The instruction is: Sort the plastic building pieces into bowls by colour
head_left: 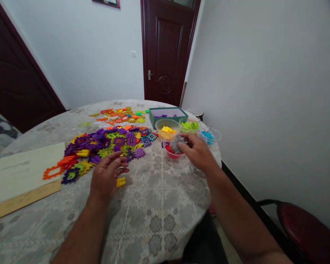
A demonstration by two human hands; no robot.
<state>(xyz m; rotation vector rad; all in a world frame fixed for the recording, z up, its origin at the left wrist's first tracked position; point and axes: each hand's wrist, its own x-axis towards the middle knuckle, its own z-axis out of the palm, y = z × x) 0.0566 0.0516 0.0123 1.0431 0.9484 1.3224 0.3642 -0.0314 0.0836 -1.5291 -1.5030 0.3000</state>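
My right hand (195, 148) grips a grey toothed plastic piece (176, 144), slightly blurred, over a clear bowl (172, 157) that holds red pieces (169, 149). Fingers apart, my left hand (107, 174) hovers at the near edge of a mixed pile of purple, green, yellow and orange gear-shaped building pieces (110, 143); nothing shows in it. Beside its fingers a small yellow piece (121, 182) lies on the tablecloth.
Beyond the red bowl stand a bowl of yellow pieces (167, 124), one of green pieces (189, 125) and one of blue pieces (208, 136). A green box (152, 119) contains purple pieces. More orange pieces (118, 117) lie farther back; a cream board (24, 168) lies left.
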